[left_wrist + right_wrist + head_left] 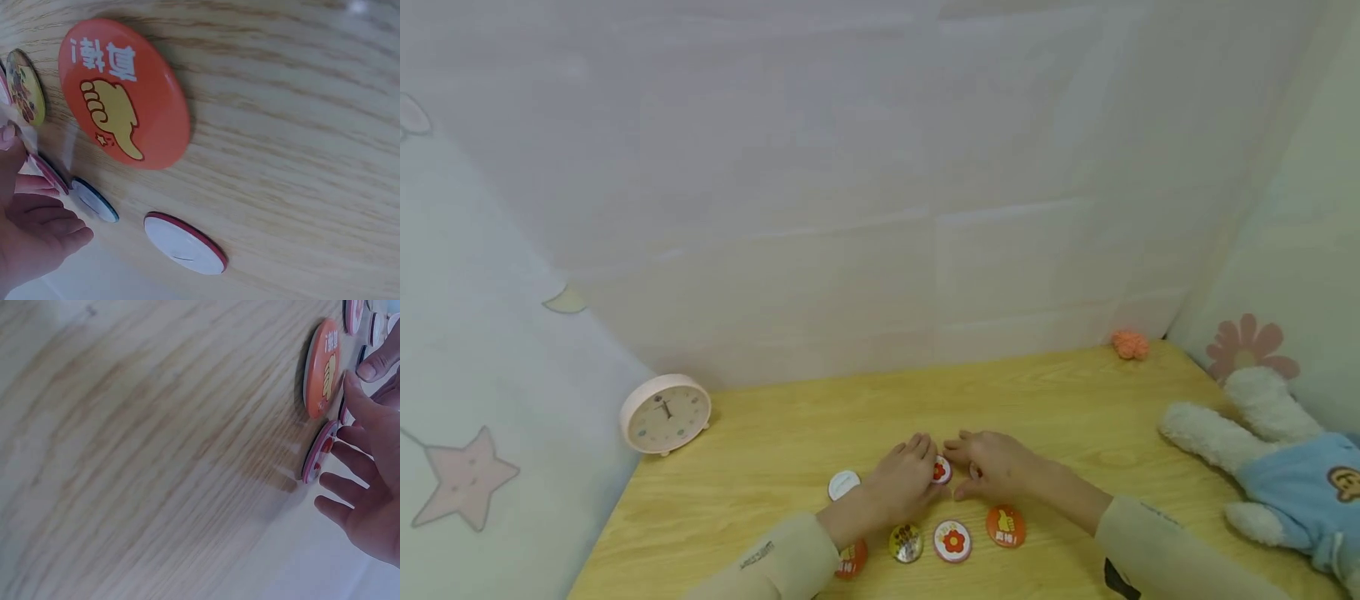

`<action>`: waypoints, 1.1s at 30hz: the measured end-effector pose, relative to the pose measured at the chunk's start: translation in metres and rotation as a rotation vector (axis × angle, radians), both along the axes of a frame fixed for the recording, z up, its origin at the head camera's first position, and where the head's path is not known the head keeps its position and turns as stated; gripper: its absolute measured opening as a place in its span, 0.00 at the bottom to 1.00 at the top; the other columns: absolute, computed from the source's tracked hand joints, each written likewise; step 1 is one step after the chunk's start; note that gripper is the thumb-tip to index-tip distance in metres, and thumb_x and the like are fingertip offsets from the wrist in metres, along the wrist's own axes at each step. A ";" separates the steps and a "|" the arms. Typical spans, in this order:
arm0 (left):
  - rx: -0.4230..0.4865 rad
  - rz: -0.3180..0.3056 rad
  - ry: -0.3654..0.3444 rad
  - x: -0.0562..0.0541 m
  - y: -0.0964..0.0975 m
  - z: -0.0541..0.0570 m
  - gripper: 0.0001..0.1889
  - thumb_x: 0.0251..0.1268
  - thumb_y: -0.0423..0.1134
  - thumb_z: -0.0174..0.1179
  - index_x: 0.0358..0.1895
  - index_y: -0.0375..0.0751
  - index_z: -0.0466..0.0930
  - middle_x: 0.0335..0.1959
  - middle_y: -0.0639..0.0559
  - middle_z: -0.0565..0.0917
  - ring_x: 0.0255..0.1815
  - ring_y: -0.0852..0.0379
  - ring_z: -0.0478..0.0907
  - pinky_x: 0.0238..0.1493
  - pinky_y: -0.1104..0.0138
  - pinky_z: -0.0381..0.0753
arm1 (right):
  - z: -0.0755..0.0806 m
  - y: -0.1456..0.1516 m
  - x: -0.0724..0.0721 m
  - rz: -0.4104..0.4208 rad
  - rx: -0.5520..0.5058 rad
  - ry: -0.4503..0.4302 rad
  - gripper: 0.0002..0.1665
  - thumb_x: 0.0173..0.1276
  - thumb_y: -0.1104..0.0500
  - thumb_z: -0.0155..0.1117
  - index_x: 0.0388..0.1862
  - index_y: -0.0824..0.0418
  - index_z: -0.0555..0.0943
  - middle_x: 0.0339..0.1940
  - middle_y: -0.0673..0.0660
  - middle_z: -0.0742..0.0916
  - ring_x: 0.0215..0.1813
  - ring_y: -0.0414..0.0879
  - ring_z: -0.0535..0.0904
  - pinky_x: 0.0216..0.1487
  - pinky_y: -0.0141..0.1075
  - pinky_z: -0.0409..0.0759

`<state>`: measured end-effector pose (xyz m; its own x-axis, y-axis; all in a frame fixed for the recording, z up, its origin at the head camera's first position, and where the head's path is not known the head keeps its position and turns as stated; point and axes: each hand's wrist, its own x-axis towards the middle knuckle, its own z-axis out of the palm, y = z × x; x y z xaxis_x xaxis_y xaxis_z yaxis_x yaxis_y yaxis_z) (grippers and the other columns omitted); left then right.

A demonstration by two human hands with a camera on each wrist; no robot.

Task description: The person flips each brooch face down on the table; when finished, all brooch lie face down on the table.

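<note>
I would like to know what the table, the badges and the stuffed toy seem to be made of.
Table: wood or wood-look laminate, low sheen; grain streaks show.
Badges: probably thin metal under glossy plastic film; smooth printed faces, rounded rims, though the core is hidden.
Toy: apparently plush, matte; fuzzy white limbs.

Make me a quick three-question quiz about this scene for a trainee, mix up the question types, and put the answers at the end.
1. Multiple choice: what is printed on the orange badge nearest the right hand?
A) a yellow thumb sign
B) a green boat
C) a black cat

2. True or false: in the head view, a flower badge shows between the left hand and the right hand.

3. Fill in the gap: the plush toy on the right is dressed in ____.

Key: 1. A; 2. true; 3. blue.
</note>
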<state>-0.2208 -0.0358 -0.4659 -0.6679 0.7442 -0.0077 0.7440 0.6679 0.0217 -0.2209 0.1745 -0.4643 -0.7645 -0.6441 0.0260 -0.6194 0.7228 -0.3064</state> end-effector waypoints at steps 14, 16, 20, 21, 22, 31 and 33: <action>0.010 -0.057 0.089 -0.002 0.003 -0.008 0.30 0.72 0.52 0.55 0.64 0.29 0.72 0.64 0.37 0.73 0.67 0.44 0.70 0.61 0.56 0.74 | -0.001 -0.006 0.001 0.017 -0.013 0.135 0.33 0.62 0.42 0.68 0.57 0.64 0.82 0.56 0.63 0.83 0.58 0.67 0.78 0.60 0.56 0.74; 0.012 -0.047 0.070 -0.002 0.003 -0.008 0.31 0.72 0.53 0.55 0.64 0.29 0.72 0.65 0.37 0.73 0.67 0.44 0.69 0.62 0.55 0.74 | -0.002 -0.007 0.001 0.017 -0.006 0.140 0.30 0.64 0.43 0.67 0.57 0.63 0.82 0.56 0.64 0.83 0.57 0.67 0.78 0.59 0.57 0.75; 0.029 -0.025 0.045 -0.001 0.003 -0.008 0.32 0.70 0.55 0.55 0.65 0.29 0.71 0.65 0.36 0.72 0.68 0.44 0.68 0.63 0.54 0.72 | -0.003 -0.006 0.000 0.027 0.013 0.156 0.25 0.67 0.47 0.65 0.57 0.62 0.82 0.56 0.64 0.83 0.56 0.67 0.79 0.55 0.60 0.76; 0.029 -0.016 0.046 -0.001 0.003 -0.008 0.33 0.70 0.55 0.55 0.65 0.29 0.71 0.65 0.36 0.72 0.68 0.43 0.68 0.63 0.54 0.72 | -0.003 -0.006 0.000 0.032 0.017 0.161 0.24 0.68 0.48 0.65 0.57 0.61 0.83 0.56 0.64 0.83 0.56 0.67 0.79 0.54 0.62 0.75; 0.030 -0.005 0.049 -0.001 0.002 -0.008 0.33 0.70 0.56 0.55 0.64 0.29 0.72 0.65 0.36 0.72 0.68 0.43 0.67 0.63 0.53 0.72 | -0.004 -0.006 0.000 0.035 0.024 0.165 0.24 0.69 0.48 0.64 0.57 0.61 0.82 0.56 0.64 0.83 0.56 0.67 0.78 0.54 0.63 0.75; 0.057 0.095 0.074 0.005 -0.002 -0.013 0.29 0.70 0.56 0.55 0.57 0.31 0.78 0.62 0.35 0.75 0.66 0.42 0.70 0.65 0.50 0.69 | -0.006 -0.006 0.000 0.014 0.040 0.153 0.23 0.69 0.47 0.63 0.56 0.60 0.83 0.57 0.62 0.83 0.59 0.67 0.76 0.56 0.65 0.72; 0.061 0.094 0.086 0.006 -0.003 -0.013 0.28 0.69 0.56 0.56 0.55 0.31 0.79 0.60 0.36 0.77 0.65 0.42 0.71 0.65 0.52 0.70 | -0.006 -0.007 0.000 0.013 0.031 0.143 0.24 0.69 0.47 0.63 0.56 0.61 0.82 0.57 0.62 0.83 0.59 0.67 0.77 0.56 0.65 0.72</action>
<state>-0.2148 -0.0384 -0.4794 -0.7306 0.6759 0.0963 0.6793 0.7338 0.0029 -0.2208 0.1677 -0.4708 -0.7462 -0.6558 0.1143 -0.6643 0.7223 -0.1924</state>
